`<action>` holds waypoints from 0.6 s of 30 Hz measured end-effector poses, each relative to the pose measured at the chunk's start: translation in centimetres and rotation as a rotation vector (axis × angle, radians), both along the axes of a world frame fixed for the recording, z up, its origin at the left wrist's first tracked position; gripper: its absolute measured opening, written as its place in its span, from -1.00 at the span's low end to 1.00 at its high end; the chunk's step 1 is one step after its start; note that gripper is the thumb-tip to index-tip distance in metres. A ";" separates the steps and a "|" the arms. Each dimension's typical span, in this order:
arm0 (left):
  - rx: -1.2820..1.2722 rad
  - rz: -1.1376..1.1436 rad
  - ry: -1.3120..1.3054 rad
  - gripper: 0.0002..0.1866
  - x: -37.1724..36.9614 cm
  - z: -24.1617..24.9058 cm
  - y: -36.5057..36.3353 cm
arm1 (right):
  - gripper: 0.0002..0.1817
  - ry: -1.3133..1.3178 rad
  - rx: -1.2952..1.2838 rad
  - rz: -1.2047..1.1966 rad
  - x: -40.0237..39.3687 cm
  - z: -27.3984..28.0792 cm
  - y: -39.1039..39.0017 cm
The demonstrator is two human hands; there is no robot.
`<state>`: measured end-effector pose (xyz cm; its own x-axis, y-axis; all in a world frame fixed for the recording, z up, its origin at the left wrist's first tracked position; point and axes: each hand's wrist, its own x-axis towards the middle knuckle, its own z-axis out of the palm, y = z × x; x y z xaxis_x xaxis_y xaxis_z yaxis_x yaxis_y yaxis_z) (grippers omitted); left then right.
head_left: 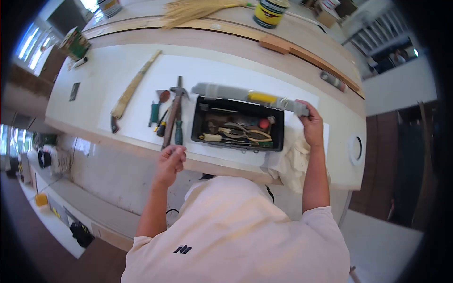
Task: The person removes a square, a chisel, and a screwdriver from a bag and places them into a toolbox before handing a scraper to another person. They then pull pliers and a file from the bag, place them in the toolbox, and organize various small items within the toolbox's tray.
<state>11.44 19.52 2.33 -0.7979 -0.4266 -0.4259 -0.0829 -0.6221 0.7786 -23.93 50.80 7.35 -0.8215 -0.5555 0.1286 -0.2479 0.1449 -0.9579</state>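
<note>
My right hand (312, 125) grips the right end of the grey see-through toolbox lid (226, 91), which has a yellow piece (262, 97) on it. The lid stands raised behind the open black toolbox (194, 123). Inside lie pliers (234, 127), a red round item (264, 123) and other hand tools. My left hand (170, 164) has its fingers curled together just below a claw hammer (174, 111) and a green-handled tool (178, 133); whatever it may hold is hidden. Left of the hammer are a green-handled scraper (155, 113) and a yellow-and-black handle (162, 128).
A cream cloth (295, 158) hangs over the table's front edge beside my right forearm. Farther left lies a long tan-wrapped tool (134, 89). Along the back are a straw broom (198, 9), a paint can (270, 13), wooden strips (325, 68) and a spray can (333, 80). A tape roll (351, 147) sits right.
</note>
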 end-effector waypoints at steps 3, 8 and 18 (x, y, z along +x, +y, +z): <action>-0.028 0.039 0.044 -0.71 -1.9 0.8 -0.8 | -0.44 -0.035 -0.029 -0.031 4.2 -0.9 1.5; -0.173 -0.016 -0.063 -0.53 -4.8 1.7 -1.1 | -0.37 -0.010 0.028 -0.117 8.4 -4.2 2.4; -1.007 -0.142 -0.407 -0.73 -5.7 3.1 0.6 | -0.40 0.143 0.447 -0.158 11.3 -3.5 3.5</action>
<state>5.72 20.08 5.43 -0.7459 -0.6425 -0.1757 -0.4694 0.3199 0.8230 -12.63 54.31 3.89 -0.8915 -0.4525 0.0236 -0.3144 0.5802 -0.7514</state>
